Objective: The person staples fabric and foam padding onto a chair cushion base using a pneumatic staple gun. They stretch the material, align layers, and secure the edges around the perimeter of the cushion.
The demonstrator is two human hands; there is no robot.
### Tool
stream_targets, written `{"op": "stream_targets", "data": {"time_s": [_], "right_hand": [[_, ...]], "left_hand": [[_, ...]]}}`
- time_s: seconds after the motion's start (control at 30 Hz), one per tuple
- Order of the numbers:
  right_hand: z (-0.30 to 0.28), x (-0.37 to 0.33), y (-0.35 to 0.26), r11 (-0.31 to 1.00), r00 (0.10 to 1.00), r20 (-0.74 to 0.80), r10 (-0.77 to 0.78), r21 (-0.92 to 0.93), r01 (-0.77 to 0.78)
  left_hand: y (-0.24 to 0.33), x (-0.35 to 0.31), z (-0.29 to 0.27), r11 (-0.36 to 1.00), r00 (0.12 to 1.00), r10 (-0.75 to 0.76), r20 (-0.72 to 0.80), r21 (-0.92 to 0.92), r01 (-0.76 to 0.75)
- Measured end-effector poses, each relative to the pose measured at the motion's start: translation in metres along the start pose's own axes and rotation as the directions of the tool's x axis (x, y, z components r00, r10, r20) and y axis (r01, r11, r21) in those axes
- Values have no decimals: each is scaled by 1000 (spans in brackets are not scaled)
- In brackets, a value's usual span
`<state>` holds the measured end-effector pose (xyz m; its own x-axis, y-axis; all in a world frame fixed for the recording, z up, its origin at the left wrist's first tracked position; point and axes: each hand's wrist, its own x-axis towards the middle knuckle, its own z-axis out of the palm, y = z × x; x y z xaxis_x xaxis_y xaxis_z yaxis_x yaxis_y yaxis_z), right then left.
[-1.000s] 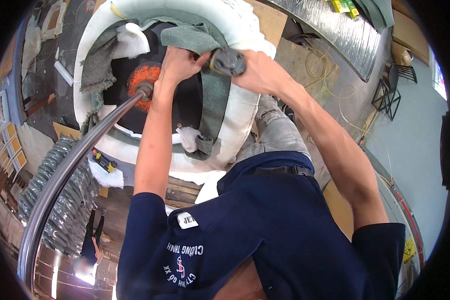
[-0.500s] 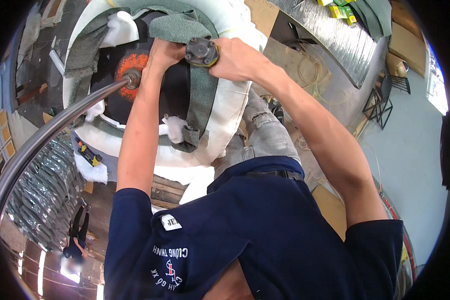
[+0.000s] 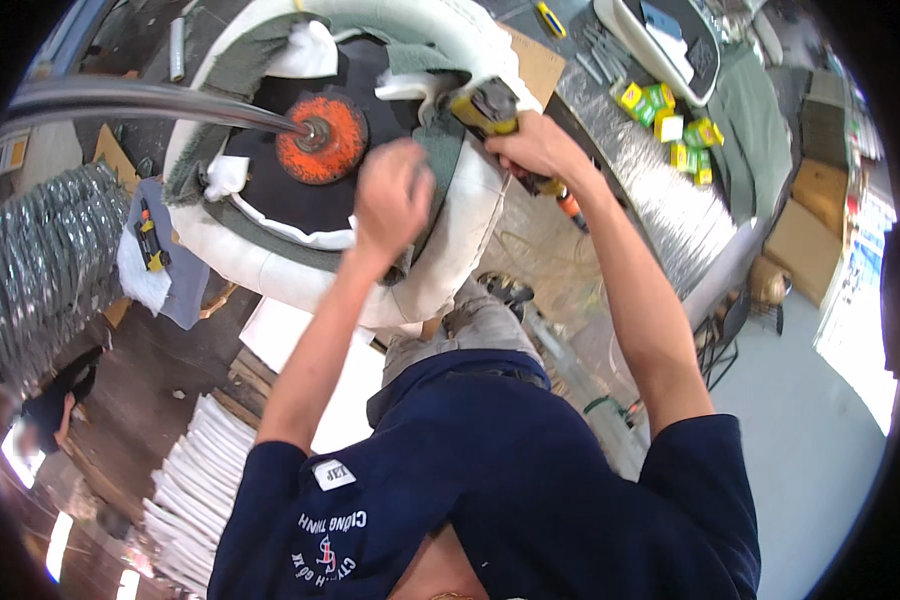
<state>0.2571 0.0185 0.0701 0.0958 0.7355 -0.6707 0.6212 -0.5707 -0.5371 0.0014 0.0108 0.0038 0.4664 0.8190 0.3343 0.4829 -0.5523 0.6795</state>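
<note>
A round upholstered piece in white padding (image 3: 210,90) has grey-green fabric (image 3: 448,158) folded over its inner edge, around a dark panel. On the panel sits an orange disc (image 3: 322,160) with a metal rod (image 3: 160,98) reaching it from the left. My right hand (image 3: 545,150) grips a yellow-and-black staple gun (image 3: 485,108) at the piece's right side, over the fabric edge. My left hand (image 3: 395,195) is above the dark panel, right of the disc; its fingers are curled and smeared by motion, and whether they hold anything is unclear.
Green-and-yellow boxes (image 3: 660,110) and a white-rimmed tray (image 3: 660,50) lie on a silvery table at the right. At the left, another yellow-and-black tool (image 3: 150,235) rests beside white wadding. Stacked white sheets (image 3: 195,485) stand lower left, with a person (image 3: 50,410) beyond.
My right hand has moved right with the staple gun, which has turned. My left hand has come off the fabric edge toward the panel's middle. The view has shifted.
</note>
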Motion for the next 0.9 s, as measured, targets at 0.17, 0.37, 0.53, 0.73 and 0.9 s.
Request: {"op": "stream_targets", "data": {"time_s": [0.17,0.37,0.53,0.73,0.9], "right_hand": [[-12,19,1,977,975,101,-197,101,187],[-17,31,-34,936,986,86,-140,-312,160],[-6,26,-52,855,981,81,-176,-481,193],[-8,36,-49,866,977,183,-114,-463,187],[-5,36,-44,886,968,228,-109,-420,199]], "left_hand": [[47,-33,58,966,950,-206,235,206,159],[48,-41,78,954,957,-256,135,197,227],[54,-41,82,930,948,-308,78,233,283],[62,-36,80,910,941,-331,72,290,298],[70,-57,70,910,938,-344,47,261,321]]}}
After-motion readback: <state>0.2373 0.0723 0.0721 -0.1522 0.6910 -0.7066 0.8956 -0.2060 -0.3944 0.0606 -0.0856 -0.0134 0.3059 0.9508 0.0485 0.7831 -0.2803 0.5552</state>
